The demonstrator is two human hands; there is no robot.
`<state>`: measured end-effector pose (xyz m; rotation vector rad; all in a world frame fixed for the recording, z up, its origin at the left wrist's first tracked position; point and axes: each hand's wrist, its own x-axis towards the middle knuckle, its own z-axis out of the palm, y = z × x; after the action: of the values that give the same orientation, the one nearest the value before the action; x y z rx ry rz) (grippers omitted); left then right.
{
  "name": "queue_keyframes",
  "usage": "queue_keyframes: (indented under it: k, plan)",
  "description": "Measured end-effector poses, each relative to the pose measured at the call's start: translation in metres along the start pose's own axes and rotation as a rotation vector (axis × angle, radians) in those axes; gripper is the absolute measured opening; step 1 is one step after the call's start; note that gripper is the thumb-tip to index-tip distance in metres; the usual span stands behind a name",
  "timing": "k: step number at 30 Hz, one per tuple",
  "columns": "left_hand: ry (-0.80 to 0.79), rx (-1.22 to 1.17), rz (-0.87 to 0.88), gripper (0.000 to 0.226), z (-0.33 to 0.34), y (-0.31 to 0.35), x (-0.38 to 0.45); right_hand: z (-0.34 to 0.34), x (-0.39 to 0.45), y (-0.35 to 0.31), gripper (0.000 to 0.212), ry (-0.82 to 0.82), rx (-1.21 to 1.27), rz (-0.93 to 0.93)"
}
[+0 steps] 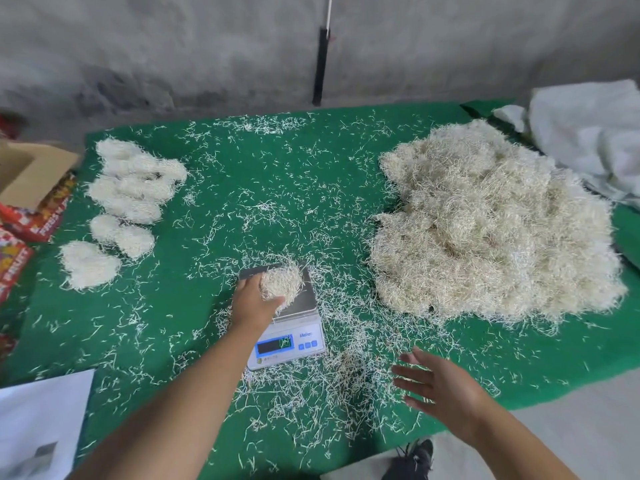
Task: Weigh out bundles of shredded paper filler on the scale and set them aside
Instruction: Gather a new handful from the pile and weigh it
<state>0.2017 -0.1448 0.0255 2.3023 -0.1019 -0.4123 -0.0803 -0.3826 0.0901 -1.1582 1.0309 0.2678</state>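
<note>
A small digital scale sits in the middle of the green mat. On its metal pan lies a bundle of shredded paper filler, and my left hand is curled around that bundle from the left. My right hand hovers open, fingers spread, over loose shreds to the right of the scale. A big heap of shredded filler fills the mat's right side. Several finished white bundles lie in a row at the left edge.
Loose shreds are scattered all over the mat. Cardboard and red printed boxes stand at the left. A white sheet lies at the lower left, white cloth at the upper right. A dark shoe shows below the mat.
</note>
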Motion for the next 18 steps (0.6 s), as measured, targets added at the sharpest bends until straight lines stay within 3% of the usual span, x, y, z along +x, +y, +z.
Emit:
queue_keyframes:
  k: [10,18]
  plan:
    - [0.122,-0.063,0.073,0.084,-0.013,-0.020,-0.002,-0.042,0.009,0.036,0.034,0.180,0.088,0.124]
    - [0.243,-0.072,-0.029,0.070,-0.043,-0.062,-0.046,-0.089,0.015,0.097,0.027,0.399,0.138,0.274]
